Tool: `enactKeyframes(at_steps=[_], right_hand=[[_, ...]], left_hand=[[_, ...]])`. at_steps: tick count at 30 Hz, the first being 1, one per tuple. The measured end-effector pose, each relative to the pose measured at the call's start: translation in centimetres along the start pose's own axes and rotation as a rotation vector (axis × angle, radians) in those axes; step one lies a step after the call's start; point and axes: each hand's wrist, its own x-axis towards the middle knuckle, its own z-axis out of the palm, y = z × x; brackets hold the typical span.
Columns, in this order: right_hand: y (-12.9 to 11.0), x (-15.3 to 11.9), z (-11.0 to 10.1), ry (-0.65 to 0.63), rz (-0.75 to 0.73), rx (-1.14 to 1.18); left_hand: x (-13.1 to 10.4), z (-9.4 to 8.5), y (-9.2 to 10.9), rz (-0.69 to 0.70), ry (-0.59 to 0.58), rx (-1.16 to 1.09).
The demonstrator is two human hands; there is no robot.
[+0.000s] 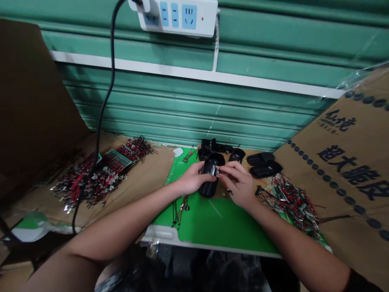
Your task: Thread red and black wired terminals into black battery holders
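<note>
Left hand [194, 179] is gripping a black shell [208, 188], its thumb lying across the upper face; right hand [238, 184] is closing in a narrow pinch at the shell's three-o'clock edge, holding a wire [224, 184] whose red lead is trailing below the fingers; what the fingertips are covering is too small to tell. The shell is sitting between both hands over the table, its length running roughly twelve to six; the green mat [219, 227] is spreading out at six o'clock. From the shell, a few strands [182, 207] are lying near seven, and a large wire heap [105, 176] is covering the cardboard at nine; two spare shells [265, 165] are resting near three, a second heap [294, 200] just past them; another black cup [237, 155] is standing between one and two; a cord [105, 101] is hanging at ten, and a power strip [173, 20] is showing just before twelve.
</note>
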Motion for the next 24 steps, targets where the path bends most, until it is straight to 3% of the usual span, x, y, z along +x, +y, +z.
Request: enactKeyframes(at_steps=[24], right_hand=[[-0.22,0.45,0.28,-0.034,0.175,0.189]], left_hand=[[0.42,-0.01,-0.36,0.097,0.082,0.104]])
